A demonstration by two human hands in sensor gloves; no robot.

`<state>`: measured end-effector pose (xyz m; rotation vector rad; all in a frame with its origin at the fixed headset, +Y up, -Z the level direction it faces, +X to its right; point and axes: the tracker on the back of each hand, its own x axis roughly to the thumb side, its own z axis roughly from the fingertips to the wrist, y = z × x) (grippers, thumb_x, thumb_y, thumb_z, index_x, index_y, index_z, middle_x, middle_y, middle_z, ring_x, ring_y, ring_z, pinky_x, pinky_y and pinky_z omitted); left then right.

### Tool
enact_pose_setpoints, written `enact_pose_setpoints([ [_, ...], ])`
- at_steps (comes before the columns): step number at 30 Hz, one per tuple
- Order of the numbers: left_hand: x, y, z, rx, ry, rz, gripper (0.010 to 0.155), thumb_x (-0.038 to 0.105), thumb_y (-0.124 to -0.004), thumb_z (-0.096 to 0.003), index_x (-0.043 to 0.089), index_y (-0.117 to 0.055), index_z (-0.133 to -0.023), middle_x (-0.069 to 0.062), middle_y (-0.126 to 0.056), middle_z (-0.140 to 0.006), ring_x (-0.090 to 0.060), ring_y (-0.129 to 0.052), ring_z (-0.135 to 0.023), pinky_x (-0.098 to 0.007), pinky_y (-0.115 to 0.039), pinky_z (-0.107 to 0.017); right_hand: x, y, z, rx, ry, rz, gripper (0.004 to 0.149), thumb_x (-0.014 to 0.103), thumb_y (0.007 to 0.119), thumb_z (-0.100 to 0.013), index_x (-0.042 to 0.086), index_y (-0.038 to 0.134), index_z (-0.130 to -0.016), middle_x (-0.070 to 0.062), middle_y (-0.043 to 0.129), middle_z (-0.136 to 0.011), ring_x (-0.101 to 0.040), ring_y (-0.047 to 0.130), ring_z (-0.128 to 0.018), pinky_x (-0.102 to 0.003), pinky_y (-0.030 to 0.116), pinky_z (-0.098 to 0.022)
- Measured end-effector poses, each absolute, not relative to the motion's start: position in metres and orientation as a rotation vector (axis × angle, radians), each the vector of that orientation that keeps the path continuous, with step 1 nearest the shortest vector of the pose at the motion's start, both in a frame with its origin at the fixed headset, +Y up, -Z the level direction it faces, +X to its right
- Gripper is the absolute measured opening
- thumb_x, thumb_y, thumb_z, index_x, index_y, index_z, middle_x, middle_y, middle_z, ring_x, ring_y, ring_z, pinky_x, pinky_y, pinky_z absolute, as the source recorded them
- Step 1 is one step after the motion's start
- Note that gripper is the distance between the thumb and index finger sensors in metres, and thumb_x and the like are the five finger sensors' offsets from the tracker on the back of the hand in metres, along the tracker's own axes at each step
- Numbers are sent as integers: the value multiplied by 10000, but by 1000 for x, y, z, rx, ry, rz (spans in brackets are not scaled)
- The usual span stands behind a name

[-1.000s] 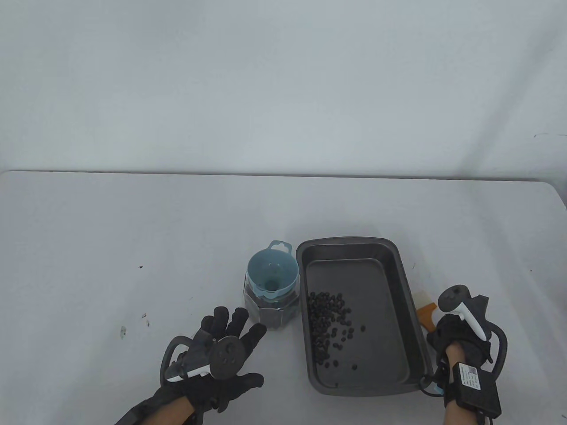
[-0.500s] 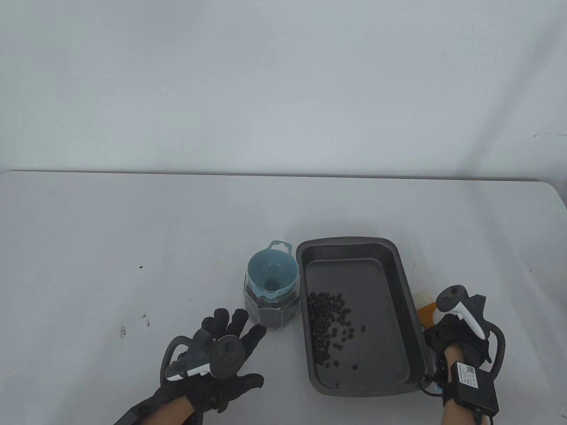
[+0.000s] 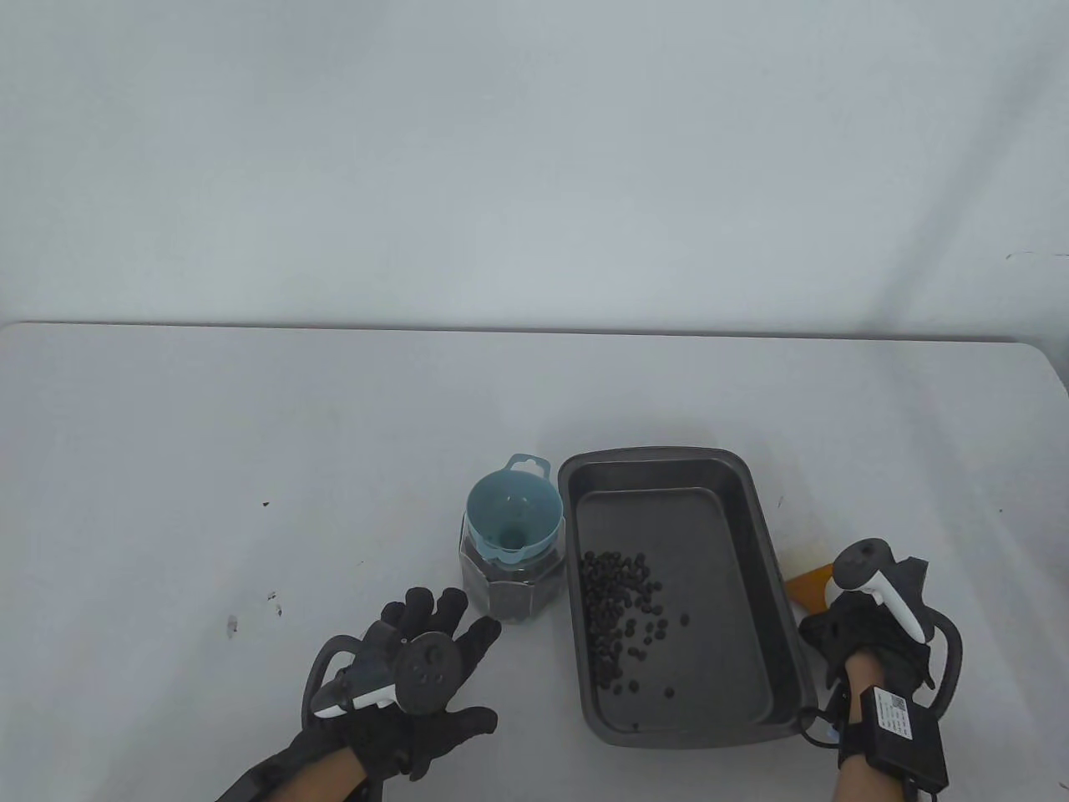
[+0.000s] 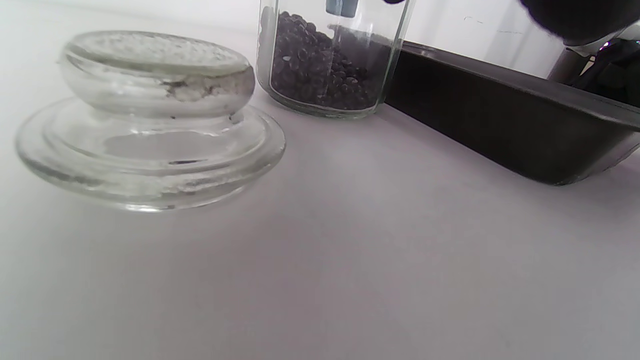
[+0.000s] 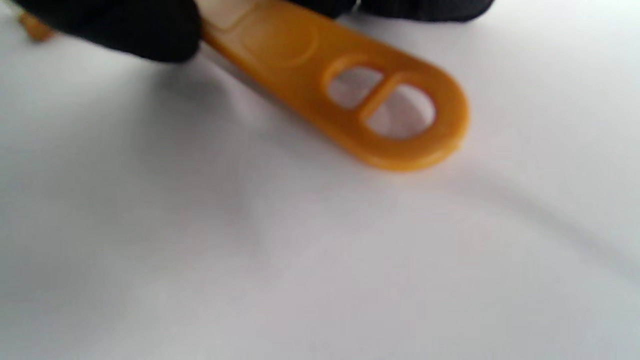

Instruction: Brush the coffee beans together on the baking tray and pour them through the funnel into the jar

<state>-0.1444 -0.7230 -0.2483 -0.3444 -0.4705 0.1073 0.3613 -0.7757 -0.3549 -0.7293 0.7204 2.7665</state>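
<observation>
A dark baking tray (image 3: pixel 576 476) lies right of centre, with coffee beans (image 3: pixel 620 610) scattered along its left side. Just left of it stands a glass jar (image 3: pixel 509 589) part full of beans, a blue funnel (image 3: pixel 511 514) seated in its mouth. My left hand (image 3: pixel 434 622) hovers in front of the jar, fingers spread and straight, holding nothing. The left wrist view shows the jar (image 4: pixel 325 65), the tray wall (image 4: pixel 500 125) and a glass lid (image 4: pixel 150 120) on the table. My right hand (image 3: pixel 843 622) is right of the tray; its fingers (image 5: pixel 125 30) pinch an orange brush (image 5: pixel 320 70) low over the table.
The brush head (image 3: pixel 808 585) pokes out between my right hand and the tray's right rim. The table's far edge (image 3: pixel 534 330) meets a plain wall. A few small dark specks (image 3: pixel 271 597) mark the table to the left.
My right hand has shifted slightly right and toward me with the brush; the brush's pale bristles are now mostly hidden. The left hand has barely moved.
</observation>
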Motion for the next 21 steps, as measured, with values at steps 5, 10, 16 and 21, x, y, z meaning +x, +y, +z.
enact_pose_setpoints([
  [5,-144,-724,-249,-358,-470,112,916,797,-566,-376,386,-213,-1115,-120,-142,-1196,-485,-206,-1133,-656,-240,-789,364,-775,-355,-738,699,2762,569,557,784,-385,263,570,-822,-68,577,-879,-352,555,-796,-507,606,-618],
  [10,-145,-724,-249,-368,-468,117,913,796,-563,-379,385,-212,-1115,-123,-143,-1195,-483,-207,-1133,-655,-238,-789,368,-771,-353,-749,637,2759,547,536,776,-414,277,539,-834,-51,654,-845,-312,646,-752,-471,673,-582],
  [16,-145,-723,-249,-356,-466,111,915,796,-564,-376,387,-209,-1114,-122,-142,-1195,-483,-207,-1133,-655,-237,-789,372,-769,-351,-740,580,2734,451,495,748,-437,301,575,-805,8,765,-756,-242,770,-652,-404,764,-499],
  [21,-145,-724,-250,-357,-463,113,914,795,-563,-378,386,-208,-1114,-121,-143,-1195,-482,-206,-1133,-655,-237,-789,376,-767,-350,-730,543,2705,444,476,765,-427,295,597,-796,14,802,-737,-223,819,-610,-380,803,-458],
])
